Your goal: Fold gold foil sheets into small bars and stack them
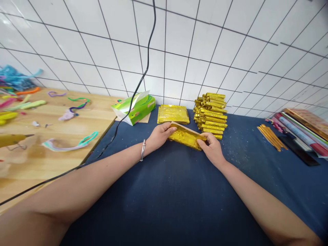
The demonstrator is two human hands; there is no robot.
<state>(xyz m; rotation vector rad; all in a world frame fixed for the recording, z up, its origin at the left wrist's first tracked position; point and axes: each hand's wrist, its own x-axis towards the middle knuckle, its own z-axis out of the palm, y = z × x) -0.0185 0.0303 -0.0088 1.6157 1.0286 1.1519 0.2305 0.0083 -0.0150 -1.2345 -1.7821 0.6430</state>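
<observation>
Between my two hands is a rectangular piece of shiny gold foil paper [186,137], tilted down to the right, with a brown strip along its top edge. My left hand [162,136] pinches its left end, thumb on the near face. At the right end, my right hand [210,147] grips the upper corner between thumb and fingers. Just behind lies a flat stack of gold foil paper [173,114]. To the right of that rises a pile of folded gold foil strips [212,114]. The fingers behind the held paper are partly hidden.
A dark blue cloth [164,198] covers the table before the tiled wall. A green tissue box [139,108] stands back left, crossed by a black cable [147,65]. Left, a wooden board [102,106] bears pipe cleaners and a yellow glue gun [12,139]. Books [302,128] lie right.
</observation>
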